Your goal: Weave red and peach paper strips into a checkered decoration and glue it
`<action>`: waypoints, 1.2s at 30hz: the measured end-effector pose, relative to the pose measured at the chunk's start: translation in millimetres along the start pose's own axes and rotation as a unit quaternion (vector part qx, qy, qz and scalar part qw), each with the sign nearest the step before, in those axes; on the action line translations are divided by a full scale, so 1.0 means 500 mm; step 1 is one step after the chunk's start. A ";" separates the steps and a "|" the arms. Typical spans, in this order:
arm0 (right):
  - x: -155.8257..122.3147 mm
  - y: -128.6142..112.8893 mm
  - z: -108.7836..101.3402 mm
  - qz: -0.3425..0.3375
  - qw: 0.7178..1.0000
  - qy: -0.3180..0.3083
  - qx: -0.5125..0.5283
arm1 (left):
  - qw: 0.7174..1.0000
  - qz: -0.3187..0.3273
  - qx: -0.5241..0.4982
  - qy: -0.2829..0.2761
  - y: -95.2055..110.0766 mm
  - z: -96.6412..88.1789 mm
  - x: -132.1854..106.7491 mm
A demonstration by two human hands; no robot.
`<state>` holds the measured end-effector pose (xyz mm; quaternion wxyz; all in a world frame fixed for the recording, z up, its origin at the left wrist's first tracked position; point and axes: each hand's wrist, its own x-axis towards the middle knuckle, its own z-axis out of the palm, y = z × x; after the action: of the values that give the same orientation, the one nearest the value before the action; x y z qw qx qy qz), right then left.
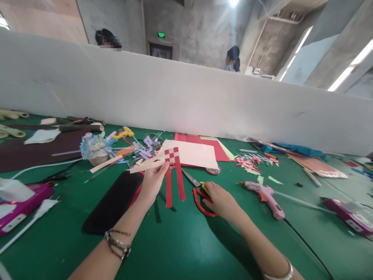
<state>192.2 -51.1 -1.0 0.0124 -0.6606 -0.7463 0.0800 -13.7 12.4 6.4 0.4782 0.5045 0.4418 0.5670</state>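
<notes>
My left hand pinches a woven piece of red and cream paper strips, held just above the green table; two red strips hang down from it and cream strips stick out to the left. My right hand rests on the table with its fingers closed around the red handles of a pair of scissors, whose blades point up-left toward the woven piece. A black flat object lies under my left wrist.
Cream and red paper sheets lie behind the hands. A pink glue gun with a cord sits to the right, a yellow one farther back left. Scrap strips, small woven pieces, magenta boxes at both edges. A white partition runs behind; two people beyond it.
</notes>
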 end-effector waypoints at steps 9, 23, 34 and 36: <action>0.012 0.015 0.009 0.082 0.996 -0.012 -0.024 | 0.998 0.033 0.024 0.045 0.015 -0.007 -0.004; 0.016 0.026 0.011 -0.031 0.944 0.085 0.318 | 0.998 0.026 -0.016 0.063 0.012 -0.022 0.005; -0.013 -0.015 0.008 -0.096 0.959 0.024 0.264 | 0.997 0.025 -0.045 0.063 0.021 -0.019 0.002; -0.012 -0.014 0.008 -0.096 0.962 0.027 0.256 | 0.997 0.028 -0.050 0.060 0.023 -0.019 0.001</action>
<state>185.7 -58.4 -3.5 0.2090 -0.5626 -0.7603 0.2483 -24.1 11.0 16.8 0.4593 0.4578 0.4265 0.6305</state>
